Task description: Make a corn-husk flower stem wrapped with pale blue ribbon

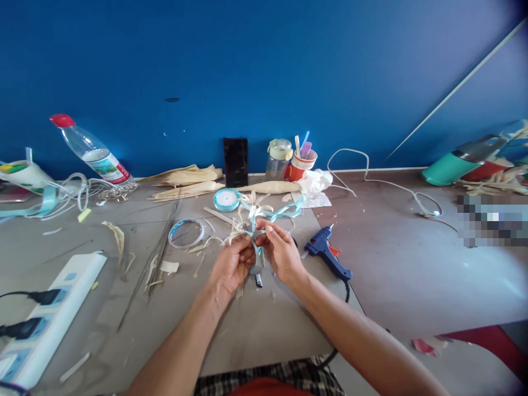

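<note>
My left hand [233, 263] is closed around a small bundle of pale dried husk strips [243, 226] over the middle of the table. My right hand [280, 248] pinches a light blue ribbon [284, 211] beside the bundle. That ribbon runs back to a blue ribbon spool [226, 199] lying flat behind my hands. The two hands touch each other. A small grey tool [258, 268] lies under them, partly hidden.
A blue glue gun [325, 251] lies right of my hands, its cord trailing toward me. A tape ring [186, 233], thin wires [159, 254] and husk scraps lie left. White power strip [45, 319] at near left. Bottle [93, 151], phone [235, 161], jar [279, 158] and cup [302, 163] line the wall.
</note>
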`<state>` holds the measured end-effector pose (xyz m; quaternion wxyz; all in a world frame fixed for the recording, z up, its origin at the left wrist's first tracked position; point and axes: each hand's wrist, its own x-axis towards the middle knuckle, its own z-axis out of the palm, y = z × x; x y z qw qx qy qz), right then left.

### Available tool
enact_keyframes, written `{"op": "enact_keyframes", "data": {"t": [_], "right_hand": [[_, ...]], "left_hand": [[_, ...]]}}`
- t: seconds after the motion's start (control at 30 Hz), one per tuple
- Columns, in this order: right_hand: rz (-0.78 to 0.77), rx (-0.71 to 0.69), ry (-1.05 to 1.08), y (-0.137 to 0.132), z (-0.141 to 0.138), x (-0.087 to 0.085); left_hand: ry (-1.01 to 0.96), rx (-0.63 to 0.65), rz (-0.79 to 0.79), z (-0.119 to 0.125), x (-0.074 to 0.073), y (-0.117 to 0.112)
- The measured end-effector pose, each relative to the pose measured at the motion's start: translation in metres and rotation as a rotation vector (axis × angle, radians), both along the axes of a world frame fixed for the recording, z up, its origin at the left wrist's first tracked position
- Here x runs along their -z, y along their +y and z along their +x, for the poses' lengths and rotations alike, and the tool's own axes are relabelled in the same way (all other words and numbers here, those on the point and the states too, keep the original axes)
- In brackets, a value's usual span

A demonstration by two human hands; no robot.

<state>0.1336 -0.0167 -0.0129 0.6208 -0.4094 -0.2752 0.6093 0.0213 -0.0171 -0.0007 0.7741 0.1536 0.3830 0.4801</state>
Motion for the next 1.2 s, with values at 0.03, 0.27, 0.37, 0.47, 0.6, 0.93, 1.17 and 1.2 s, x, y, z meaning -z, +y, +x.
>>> {"op": "enact_keyframes", "data": {"t": [0.03, 0.27, 0.37, 0.47, 0.6, 0.93, 1.17, 1.2], "right_hand": [[-0.011, 0.017, -0.019, 0.000, 0.000, -0.001], [-0.022, 0.072, -0.171, 0.002, 0.008, -0.002], [0.013, 0.083, -0.188, 0.004, 0.011, 0.000], [0.039, 0.092, -0.207, 0.006, 0.014, -0.001], [0.064, 0.137, -0.299, 0.005, 0.017, -0.005], [0.225, -0.133, -0.521, -0.005, 0.004, -0.004], [0.162, -0.114, -0.731, -0.006, -0.001, -0.008], [0.158, -0.107, -0.731, -0.006, -0.001, -0.009]], "left_hand": [[-0.009, 0.009, -0.003, 0.000, 0.001, 0.000], [-0.043, 0.016, 0.001, -0.001, 0.001, 0.000], [-0.048, 0.012, 0.010, -0.002, 0.001, 0.000], [-0.059, -0.003, 0.029, -0.004, 0.000, 0.001], [-0.088, -0.057, 0.079, -0.005, -0.001, 0.002], [-0.064, -0.131, 0.130, -0.004, -0.004, 0.000], [-0.054, -0.147, 0.162, 0.003, -0.003, -0.002], [-0.058, -0.143, 0.161, 0.004, -0.003, -0.002]]}}
